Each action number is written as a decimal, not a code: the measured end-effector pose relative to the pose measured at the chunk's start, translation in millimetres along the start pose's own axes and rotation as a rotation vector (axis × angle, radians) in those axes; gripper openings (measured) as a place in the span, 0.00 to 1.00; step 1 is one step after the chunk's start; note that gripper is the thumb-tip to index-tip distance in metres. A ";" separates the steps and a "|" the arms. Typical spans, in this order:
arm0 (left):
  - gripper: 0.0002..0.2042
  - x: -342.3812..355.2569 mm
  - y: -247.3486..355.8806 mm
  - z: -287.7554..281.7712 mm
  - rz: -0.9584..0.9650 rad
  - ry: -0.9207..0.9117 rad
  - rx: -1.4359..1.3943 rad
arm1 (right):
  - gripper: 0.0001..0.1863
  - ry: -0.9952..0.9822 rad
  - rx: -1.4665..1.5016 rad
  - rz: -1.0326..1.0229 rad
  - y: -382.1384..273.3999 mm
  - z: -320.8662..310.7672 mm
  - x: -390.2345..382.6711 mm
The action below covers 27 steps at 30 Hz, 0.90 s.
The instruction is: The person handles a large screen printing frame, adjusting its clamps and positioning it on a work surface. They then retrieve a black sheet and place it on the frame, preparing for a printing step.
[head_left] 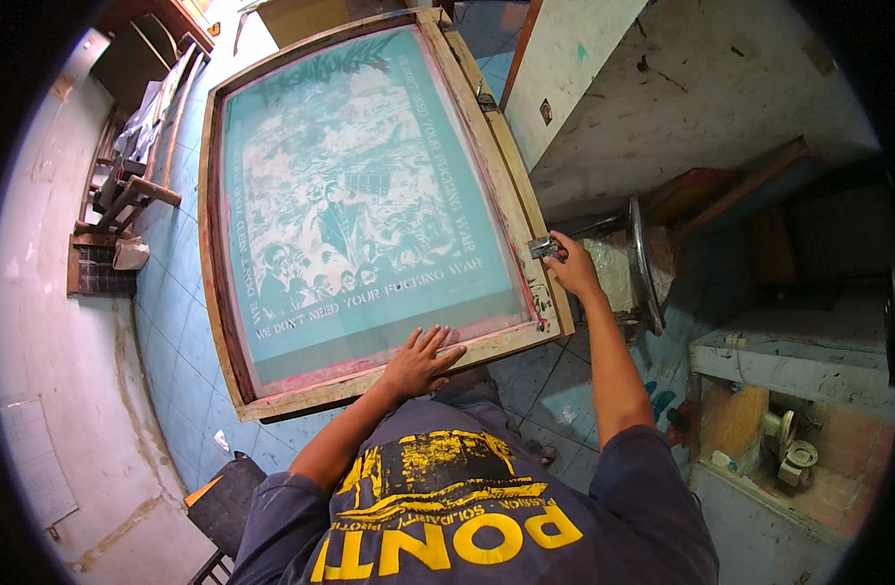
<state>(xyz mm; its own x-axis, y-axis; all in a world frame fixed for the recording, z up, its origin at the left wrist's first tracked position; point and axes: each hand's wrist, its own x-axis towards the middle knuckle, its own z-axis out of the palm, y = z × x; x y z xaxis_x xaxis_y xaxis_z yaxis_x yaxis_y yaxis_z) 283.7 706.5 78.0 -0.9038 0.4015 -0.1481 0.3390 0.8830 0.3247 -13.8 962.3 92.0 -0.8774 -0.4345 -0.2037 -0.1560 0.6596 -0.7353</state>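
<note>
A large screen-printing frame (pixel 398 388) lies in front of me, its wooden border around a teal mesh (pixel 301 117) with a pale picture and lettering. My left hand (pixel 423 363) rests flat on the near wooden edge, fingers spread. At the right side of the frame, my right hand (pixel 571 265) has its fingers closed around a small metal clamp (pixel 541 248). Farther up the same side sits a second metal fitting (pixel 486 100). Parts of the right fingers are hidden behind the hand.
Leaning boards (pixel 750 190) and a round metal rim (pixel 645 263) stand to the right. A ledge (pixel 789 366) with a metal device (pixel 796 458) below it is at lower right. A black seat (pixel 228 502) is at lower left, shelving (pixel 125 210) farther left. Blue tiles (pixel 179 322) cover the floor.
</note>
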 end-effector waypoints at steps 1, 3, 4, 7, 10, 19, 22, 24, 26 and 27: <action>0.31 1.1 0.0 -0.8 -0.001 0.014 -0.029 | 0.30 -0.036 -0.001 0.014 0.0 -1.6 1.6; 0.33 7.5 0.3 -9.1 0.003 0.041 -0.084 | 0.26 0.023 -0.081 -0.035 7.7 4.3 4.6; 0.34 16.3 1.3 -12.5 -0.009 0.085 -0.102 | 0.25 0.055 -0.121 -0.057 12.6 5.6 5.8; 0.38 63.3 1.8 -35.1 -0.079 0.188 -0.121 | 0.24 0.090 -0.174 -0.066 -17.7 13.6 -0.2; 0.42 135.7 -5.3 -48.8 -0.130 0.209 -0.129 | 0.25 0.125 -0.186 -0.039 -17.3 21.5 1.9; 0.39 240.2 -19.8 -46.3 -0.101 0.092 -0.056 | 0.31 0.083 -0.206 0.010 -16.1 23.8 0.9; 0.35 236.8 -16.8 -29.0 -0.133 0.163 -0.054 | 0.31 0.171 0.069 0.110 -10.5 27.9 -8.0; 0.35 242.1 -14.8 -26.7 -0.109 0.162 -0.032 | 0.31 0.354 0.217 0.125 6.4 42.6 -20.0; 0.35 240.3 -18.9 -23.6 -0.110 0.144 0.013 | 0.27 0.091 0.032 0.054 -1.1 50.1 -35.8; 0.35 238.3 -23.7 -22.1 -0.116 0.126 0.046 | 0.25 -0.044 -0.061 0.011 -17.2 51.9 -42.6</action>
<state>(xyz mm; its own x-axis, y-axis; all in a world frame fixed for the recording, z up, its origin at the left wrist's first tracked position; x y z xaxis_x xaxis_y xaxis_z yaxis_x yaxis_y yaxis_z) 54.4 775.8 55.7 -0.9621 0.2653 -0.0625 0.2397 0.9328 0.2691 49.7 937.6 79.7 -0.8584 -0.4527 -0.2412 -0.1746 0.7000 -0.6925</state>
